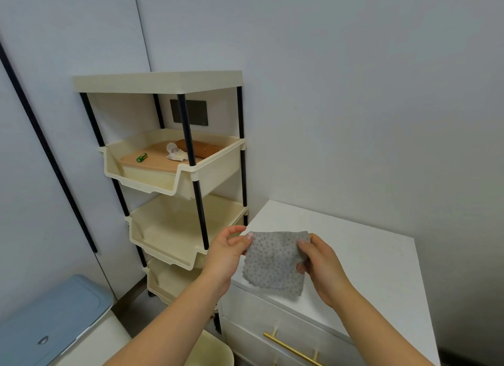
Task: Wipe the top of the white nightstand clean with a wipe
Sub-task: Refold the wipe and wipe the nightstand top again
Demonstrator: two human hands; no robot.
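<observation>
The white nightstand (362,254) stands at the lower right against the wall, its top bare, with a gold drawer handle (291,349) on its front. A grey dotted wipe (274,262) hangs spread out above the nightstand's front left corner. My left hand (226,252) pinches the wipe's upper left corner between thumb and fingers. My right hand (320,264) grips its right edge. The wipe's lower edge hangs just over the nightstand top; I cannot tell if it touches.
A cream shelf rack (174,174) with black posts stands left of the nightstand; its upper bin holds a brown box, a green battery and small items. A blue-lidded bin (54,322) sits at the lower left, and a cream bin rim (215,349) shows below my left forearm.
</observation>
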